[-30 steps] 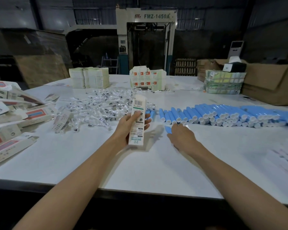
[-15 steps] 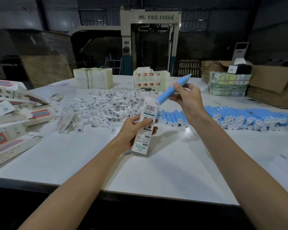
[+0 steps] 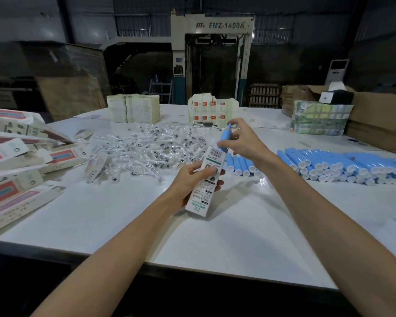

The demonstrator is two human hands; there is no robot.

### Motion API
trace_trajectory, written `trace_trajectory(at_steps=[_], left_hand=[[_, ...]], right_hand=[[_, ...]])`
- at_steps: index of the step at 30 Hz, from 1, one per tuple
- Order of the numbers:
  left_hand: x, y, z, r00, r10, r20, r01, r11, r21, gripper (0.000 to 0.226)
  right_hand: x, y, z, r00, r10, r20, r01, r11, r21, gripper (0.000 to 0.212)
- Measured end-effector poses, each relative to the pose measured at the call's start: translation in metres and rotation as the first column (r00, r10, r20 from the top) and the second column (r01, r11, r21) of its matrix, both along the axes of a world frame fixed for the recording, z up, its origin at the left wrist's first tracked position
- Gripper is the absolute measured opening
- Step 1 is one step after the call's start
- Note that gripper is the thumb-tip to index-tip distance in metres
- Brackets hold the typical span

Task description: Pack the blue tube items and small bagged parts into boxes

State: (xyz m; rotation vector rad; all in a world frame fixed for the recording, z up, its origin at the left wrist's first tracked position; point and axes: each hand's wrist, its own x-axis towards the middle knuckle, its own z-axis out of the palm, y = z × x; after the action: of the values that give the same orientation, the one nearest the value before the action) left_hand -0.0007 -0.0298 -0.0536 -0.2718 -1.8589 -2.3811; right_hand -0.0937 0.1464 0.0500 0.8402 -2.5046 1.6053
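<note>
Left hand [image 3: 190,179] grips the box [image 3: 206,181] upright over the counter [image 3: 215,236]; right hand [image 3: 242,140] fingers pinch a blue tube [image 3: 224,137], its lower end inside the box's open top.

Left hand [image 3: 189,183] grips the box [image 3: 200,199]; raised right hand [image 3: 244,143] pinches the blue tube [image 3: 226,135] above it.

This is a factory packing floor, dim and high-walled. A tall industrial machine [image 3: 212,60] marked FMZ-1450A stands behind a broad white surface [image 3: 215,236] laden with bulk stock: rows of blue tubes [image 3: 343,163], a heap of small bagged parts [image 3: 151,147], stacks of flat cartons [image 3: 133,108], and big cardboard boxes [image 3: 380,124] alongside.
</note>
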Motion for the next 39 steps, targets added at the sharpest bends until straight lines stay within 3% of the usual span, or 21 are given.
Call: trace_trajectory(at_steps=[5,9,13,19,22,25,28,30,33,35,37,39], left_hand=[[-0.001,-0.001,-0.001,0.999,0.047,0.008,-0.047,0.999,-0.004,0.047],[-0.001,-0.004,0.0,0.995,0.097,0.011,-0.097,0.995,-0.027,0.037],[-0.001,-0.019,0.004,0.943,0.333,-0.024,-0.334,0.941,-0.051,0.033],[0.002,-0.053,0.013,0.81,0.583,-0.062,-0.567,0.807,0.165,0.029],[0.003,-0.063,0.012,0.774,0.63,-0.064,-0.609,0.768,0.2,0.031],[0.002,-0.063,0.013,0.768,0.639,-0.047,-0.607,0.749,0.266,0.033],[0.002,-0.059,0.014,0.771,0.635,-0.04,-0.588,0.736,0.336,0.036],[0.001,-0.056,0.013,0.781,0.623,-0.047,-0.571,0.741,0.354,0.037],[-0.001,-0.054,0.012,0.829,0.559,-0.017,-0.511,0.77,0.382,0.037],[-0.002,-0.052,0.011,0.879,0.476,0.028,-0.451,0.811,0.373,0.035],[-0.005,-0.049,0.007,0.903,0.426,0.06,-0.423,0.856,0.296,0.038],[-0.007,-0.042,0.003,0.928,0.367,0.056,-0.369,0.897,0.244,0.041]], right_hand=[[0.004,-0.005,-0.024,0.995,0.051,-0.087,-0.047,0.998,0.044,0.019],[0.005,-0.017,-0.045,0.991,-0.022,-0.131,0.019,0.999,-0.029,0.023],[0.002,-0.038,-0.061,0.99,-0.104,-0.099,0.093,0.989,-0.113,0.022],[0.013,-0.099,-0.096,0.972,0.229,0.049,-0.233,0.97,0.071,0.03],[0.018,-0.127,-0.103,0.905,0.424,-0.03,-0.413,0.894,0.174,0.032],[0.022,-0.142,-0.105,0.891,0.44,-0.116,-0.388,0.868,0.309,0.025],[0.018,-0.152,-0.117,0.877,0.423,-0.227,-0.284,0.839,0.464,0.045],[0.015,-0.149,-0.124,0.886,0.399,-0.236,-0.268,0.857,0.44,0.052],[0.017,-0.137,-0.124,0.896,0.32,-0.309,-0.203,0.912,0.356,0.012],[0.016,-0.123,-0.118,0.93,0.258,-0.261,-0.185,0.944,0.274,0.027],[0.011,-0.104,-0.109,0.955,0.216,-0.204,-0.174,0.963,0.207,0.012],[0.001,-0.08,-0.1,0.974,0.124,-0.19,-0.104,0.989,0.109,0.024]])
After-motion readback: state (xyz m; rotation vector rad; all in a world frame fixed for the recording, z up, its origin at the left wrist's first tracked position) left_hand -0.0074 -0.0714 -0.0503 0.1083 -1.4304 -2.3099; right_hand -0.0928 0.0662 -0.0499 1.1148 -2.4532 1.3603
